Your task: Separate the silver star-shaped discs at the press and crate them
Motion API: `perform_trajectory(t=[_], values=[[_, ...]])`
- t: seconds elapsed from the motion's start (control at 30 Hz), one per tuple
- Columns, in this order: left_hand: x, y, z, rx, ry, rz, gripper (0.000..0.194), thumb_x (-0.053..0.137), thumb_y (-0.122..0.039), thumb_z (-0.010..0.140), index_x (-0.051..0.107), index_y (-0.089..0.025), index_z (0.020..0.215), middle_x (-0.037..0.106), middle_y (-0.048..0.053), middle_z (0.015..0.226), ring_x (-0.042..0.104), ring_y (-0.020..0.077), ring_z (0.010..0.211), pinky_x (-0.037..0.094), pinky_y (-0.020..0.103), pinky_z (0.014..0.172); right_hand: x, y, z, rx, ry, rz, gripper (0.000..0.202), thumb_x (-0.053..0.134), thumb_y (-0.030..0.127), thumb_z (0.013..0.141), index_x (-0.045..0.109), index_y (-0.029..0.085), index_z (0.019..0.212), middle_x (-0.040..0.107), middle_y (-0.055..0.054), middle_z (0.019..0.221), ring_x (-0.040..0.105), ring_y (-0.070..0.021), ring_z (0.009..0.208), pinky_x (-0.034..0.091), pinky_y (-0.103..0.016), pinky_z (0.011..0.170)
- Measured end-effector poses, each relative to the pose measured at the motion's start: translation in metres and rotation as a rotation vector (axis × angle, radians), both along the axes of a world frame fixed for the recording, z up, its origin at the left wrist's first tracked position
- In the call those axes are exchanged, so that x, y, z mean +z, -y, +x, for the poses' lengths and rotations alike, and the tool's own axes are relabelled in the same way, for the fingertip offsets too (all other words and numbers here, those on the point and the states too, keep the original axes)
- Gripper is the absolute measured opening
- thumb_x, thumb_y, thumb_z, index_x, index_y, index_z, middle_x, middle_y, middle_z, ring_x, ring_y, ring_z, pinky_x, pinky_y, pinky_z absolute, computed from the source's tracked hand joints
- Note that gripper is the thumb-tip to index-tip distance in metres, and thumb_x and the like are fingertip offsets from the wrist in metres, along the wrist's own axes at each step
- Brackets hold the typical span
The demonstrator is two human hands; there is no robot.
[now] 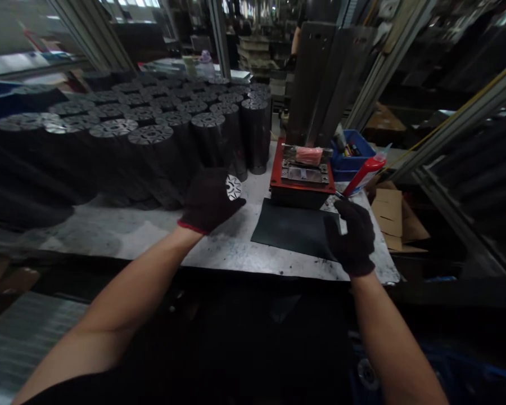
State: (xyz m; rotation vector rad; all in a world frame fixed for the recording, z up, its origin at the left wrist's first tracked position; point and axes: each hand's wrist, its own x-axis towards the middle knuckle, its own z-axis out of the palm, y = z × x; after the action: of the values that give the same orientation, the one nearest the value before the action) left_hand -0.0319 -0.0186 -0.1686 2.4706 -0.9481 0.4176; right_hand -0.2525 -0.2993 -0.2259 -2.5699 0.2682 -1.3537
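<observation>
At centre-left, a slotted metal piece (pixel 234 187) is grasped by the left hand (pixel 208 201), probably cupped for steadiness. At centre-right, the right hand (pixel 353 239) is held with fingers released and parted. Between the 2, a dark mat (pixel 293 228) is laid, seemingly within easy reach.

Red plate (pixel 276 179), seemingly blackish mat (pixel 293 229)
</observation>
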Motion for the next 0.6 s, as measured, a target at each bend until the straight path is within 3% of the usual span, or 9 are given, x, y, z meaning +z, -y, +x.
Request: perform_trajectory(t=[0.07,0.17,0.23,0.3,0.47,0.53,0.6], values=[[-0.012,0.013,-0.013,-0.112,-0.009,0.037,0.078,0.096,-0.052,0.078,0.066,-0.012,0.138,0.072,0.018,0.133,0.067,0.0415,0.127,0.055,0.055,0.112,0.023,0.012,0.038,0.069,-0.106,-0.051,0.038,0.063,0.038,0.103,0.072,0.02,0.135,0.076,-0.018,0.134,0.069,-0.0349,0.129,0.056,-0.054,0.111],[-0.035,0.05,-0.036,-0.407,-0.153,0.043,0.08,0.098,-0.054,0.076,0.068,-0.017,0.14,0.073,0.015,0.131,0.073,0.0373,0.116,0.061,0.051,0.103,0.051,0.029,0.088,0.181,-0.342,-0.153,0.05,0.067,0.04,0.099,0.071,0.017,0.143,0.068,-0.02,0.151,0.061,-0.0391,0.14,0.049,-0.057,0.117],[-0.053,0.075,-0.047,-0.563,-0.194,0.041,0.076,0.101,-0.05,0.073,0.071,-0.019,0.136,0.073,0.016,0.13,0.073,0.0374,0.117,0.062,0.049,0.101,0.058,0.037,0.112,0.237,-0.473,-0.232,0.049,0.066,0.043,0.1,0.073,0.016,0.14,0.067,-0.02,0.153,0.058,-0.0418,0.141,0.045,-0.06,0.118],[-0.069,0.091,-0.053,-0.594,-0.205,0.027,0.074,0.102,-0.048,0.071,0.072,-0.018,0.132,0.072,0.018,0.13,0.072,0.0391,0.12,0.061,0.052,0.105,0.058,0.043,0.127,0.279,-0.553,-0.288,0.046,0.062,0.046,0.103,0.076,0.016,0.136,0.069,-0.019,0.151,0.058,-0.0422,0.14,0.042,-0.062,0.119],[-0.091,0.089,-0.043,-0.674,-0.322,-0.036,0.097,0.102,-0.051,0.073,0.06,-0.018,0.154,0.061,0.018,0.156,0.06,0.0414,0.145,0.051,0.054,0.125,0.051,0.051,0.131,0.258,-0.533,-0.251,0.052,0.059,0.055,0.105,0.075,0.018,0.138,0.07,-0.014,0.146,0.059,-0.0404,0.135,0.039,-0.063,0.118],[-0.093,0.085,-0.035,-0.711,-0.373,-0.042,0.114,0.106,-0.053,0.067,0.053,-0.018,0.162,0.052,0.02,0.167,0.052,0.0437,0.154,0.046,0.057,0.129,0.051,0.042,0.122,0.257,-0.48,-0.188,0.051,0.058,0.058,0.105,0.079,0.018,0.128,0.075,-0.012,0.132,0.063,-0.0379,0.129,0.042,-0.061,0.115],[-0.094,0.083,-0.028,-0.745,-0.419,-0.032,0.125,0.108,-0.052,0.061,0.048,-0.021,0.166,0.044,0.02,0.174,0.045,0.0461,0.159,0.042,0.062,0.131,0.046,0.022,0.103,0.222,-0.36,-0.025,0.048,0.054,0.057,0.107,0.082,0.018,0.111,0.077,-0.01,0.111,0.068,-0.0316,0.115,0.048,-0.053,0.108]])
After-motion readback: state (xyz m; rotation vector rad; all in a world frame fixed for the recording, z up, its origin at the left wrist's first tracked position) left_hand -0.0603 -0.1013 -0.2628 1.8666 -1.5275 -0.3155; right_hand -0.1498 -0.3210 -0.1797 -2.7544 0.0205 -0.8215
